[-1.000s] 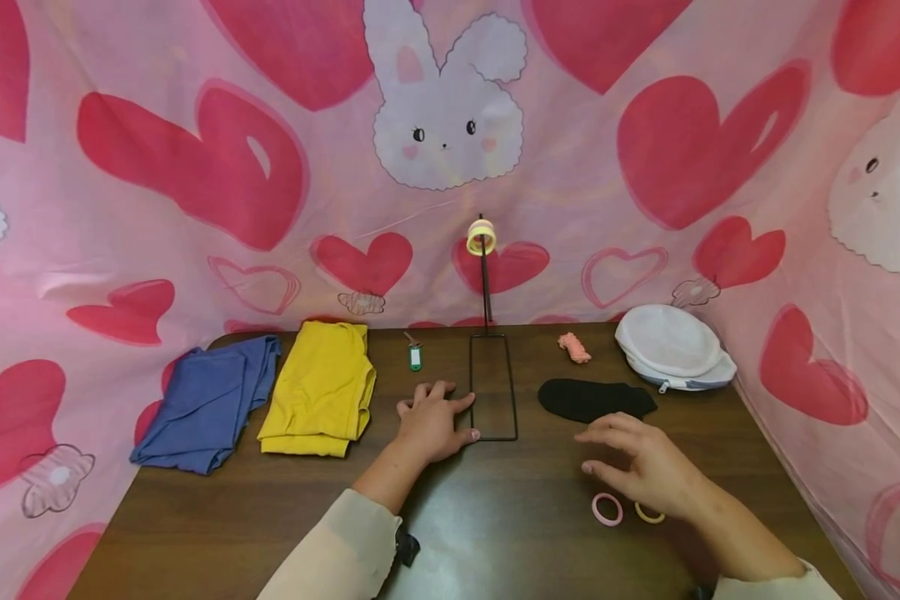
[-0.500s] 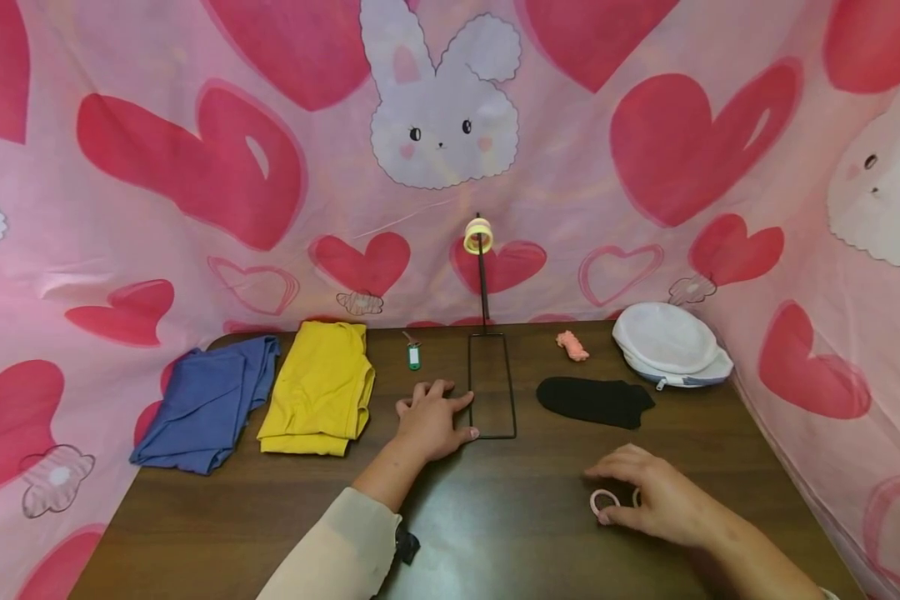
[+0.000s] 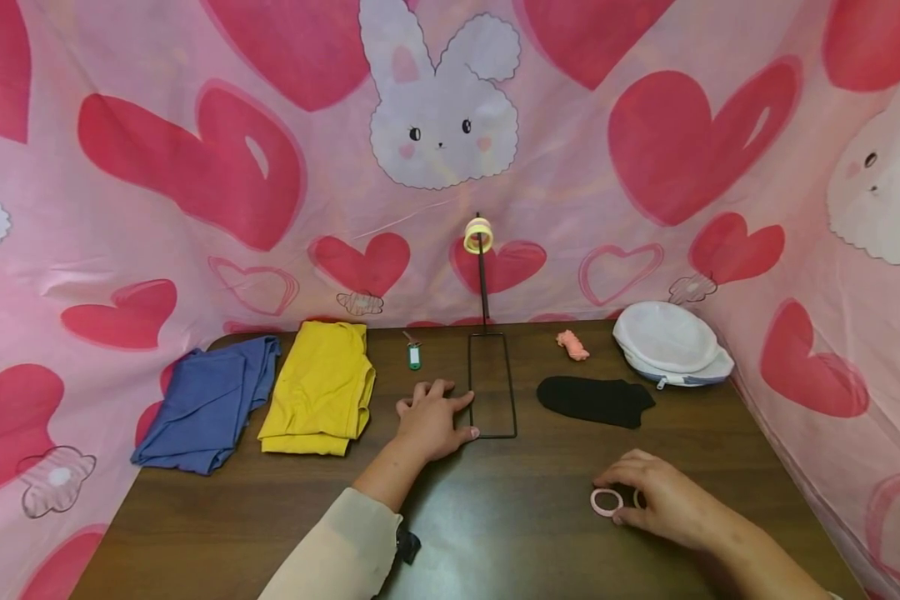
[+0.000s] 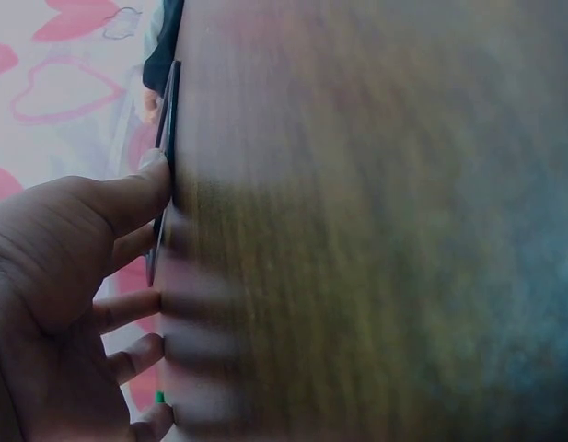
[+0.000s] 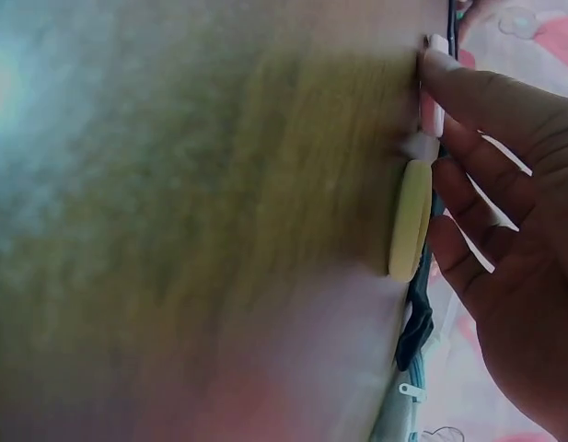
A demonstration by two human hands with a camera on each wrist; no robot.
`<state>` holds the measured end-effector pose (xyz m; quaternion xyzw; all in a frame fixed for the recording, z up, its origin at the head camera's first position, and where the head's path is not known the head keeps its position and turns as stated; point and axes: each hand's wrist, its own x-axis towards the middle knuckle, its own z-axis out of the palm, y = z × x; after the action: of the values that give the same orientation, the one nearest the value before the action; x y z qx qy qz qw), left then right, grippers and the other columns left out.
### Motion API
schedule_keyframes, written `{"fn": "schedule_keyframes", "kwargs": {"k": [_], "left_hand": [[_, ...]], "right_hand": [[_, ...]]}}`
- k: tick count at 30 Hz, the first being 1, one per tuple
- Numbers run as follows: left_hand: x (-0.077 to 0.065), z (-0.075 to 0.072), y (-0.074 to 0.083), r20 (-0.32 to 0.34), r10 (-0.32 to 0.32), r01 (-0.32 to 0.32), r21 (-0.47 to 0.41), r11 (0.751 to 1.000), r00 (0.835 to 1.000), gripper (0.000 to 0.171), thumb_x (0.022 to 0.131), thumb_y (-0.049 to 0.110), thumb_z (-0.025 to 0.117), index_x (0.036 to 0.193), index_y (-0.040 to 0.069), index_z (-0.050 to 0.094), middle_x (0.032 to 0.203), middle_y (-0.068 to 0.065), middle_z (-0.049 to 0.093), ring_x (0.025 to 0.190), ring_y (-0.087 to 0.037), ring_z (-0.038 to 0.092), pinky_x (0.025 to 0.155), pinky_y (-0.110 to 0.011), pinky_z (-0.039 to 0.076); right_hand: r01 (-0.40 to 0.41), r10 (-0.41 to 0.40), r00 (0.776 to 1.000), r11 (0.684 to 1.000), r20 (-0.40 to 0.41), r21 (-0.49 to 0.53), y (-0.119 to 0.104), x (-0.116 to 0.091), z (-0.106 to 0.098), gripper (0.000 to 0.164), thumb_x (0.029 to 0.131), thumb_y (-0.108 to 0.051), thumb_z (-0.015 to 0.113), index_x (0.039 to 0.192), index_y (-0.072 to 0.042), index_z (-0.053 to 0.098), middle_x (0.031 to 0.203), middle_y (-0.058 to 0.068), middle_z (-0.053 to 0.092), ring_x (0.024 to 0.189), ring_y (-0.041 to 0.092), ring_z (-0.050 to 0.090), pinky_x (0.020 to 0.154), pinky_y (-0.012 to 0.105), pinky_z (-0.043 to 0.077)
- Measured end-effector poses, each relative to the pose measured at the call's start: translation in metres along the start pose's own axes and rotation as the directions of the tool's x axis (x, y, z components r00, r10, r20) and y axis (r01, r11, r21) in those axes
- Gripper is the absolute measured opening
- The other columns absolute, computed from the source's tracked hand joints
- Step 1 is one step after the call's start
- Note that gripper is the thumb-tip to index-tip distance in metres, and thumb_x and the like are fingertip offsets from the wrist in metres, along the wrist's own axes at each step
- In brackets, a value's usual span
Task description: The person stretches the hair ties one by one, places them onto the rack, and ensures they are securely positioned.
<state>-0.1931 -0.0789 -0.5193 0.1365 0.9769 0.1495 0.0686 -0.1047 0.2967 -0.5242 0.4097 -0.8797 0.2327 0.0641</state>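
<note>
Two bare hands work over a scene backed by a pink hanging cloth (image 3: 337, 162) printed with red hearts and rabbit heads. In front of it stretches the brown wooden table (image 3: 495, 533), and on its left half lie a folded yellow garment (image 3: 317, 387) and, just beside it, a folded blue garment (image 3: 206, 404). The black wire stand (image 3: 483, 287) is near the middle: its rectangular base lies flat on the wood, its post rises at the far end. On the far right sits a white zippered pouch (image 3: 663, 337).

The left hand (image 3: 431, 423) has its fingers spread well apart; the thumb touches the near left corner of the stand's base and the index finger touches its left side. The right hand (image 3: 662, 502) is more closed, thumb and index finger pinching the pink ring (image 5: 434, 112) from opposite edges while the other fingers bend loosely beside them. That ring is low over the table, right of the stand; whether it touches the wood is hard to tell.

A black sock (image 3: 594, 400) lies beyond the right hand, with a coral bundle (image 3: 572, 345) farther back. Pale rings (image 3: 468, 239) hang together at the stand's top. A yellow ring (image 5: 411, 221) stands out just beside the right fingers, partly hidden by them in the head view. Smallest is a green key tag (image 3: 415, 357), left of the stand.
</note>
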Motion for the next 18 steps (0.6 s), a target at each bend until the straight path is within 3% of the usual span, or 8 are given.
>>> {"fn": "schedule_keyframes", "kwargs": {"k": [8, 18], "left_hand": [[0.001, 0.0, 0.0, 0.007, -0.002, 0.002, -0.001, 1.0, 1.0, 0.067, 0.092, 0.061, 0.071, 0.153, 0.04, 0.052, 0.16, -0.003, 0.04, 0.141, -0.036, 0.034, 0.1, -0.068, 0.029], [0.001, -0.001, 0.0, 0.014, -0.01, 0.01, -0.001, 1.0, 1.0, 0.067, 0.092, 0.06, 0.071, 0.153, 0.04, 0.052, 0.16, -0.003, 0.04, 0.142, -0.036, 0.033, 0.101, -0.068, 0.028]], "right_hand": [[0.045, -0.043, 0.998, 0.998, -0.052, 0.037, 0.0, 0.007, 0.0, 0.038, 0.074, -0.002, 0.088, 0.098, -0.027, 0.074, 0.097, -0.019, 0.065, 0.09, 0.002, 0.059, 0.08, 0.012, 0.042], [0.067, -0.059, 0.994, 0.995, -0.097, 0.075, -0.004, 0.03, -0.01, 0.037, 0.076, 0.005, 0.086, 0.098, -0.022, 0.073, 0.094, -0.013, 0.069, 0.084, 0.001, 0.063, 0.077, 0.012, 0.047]]}}
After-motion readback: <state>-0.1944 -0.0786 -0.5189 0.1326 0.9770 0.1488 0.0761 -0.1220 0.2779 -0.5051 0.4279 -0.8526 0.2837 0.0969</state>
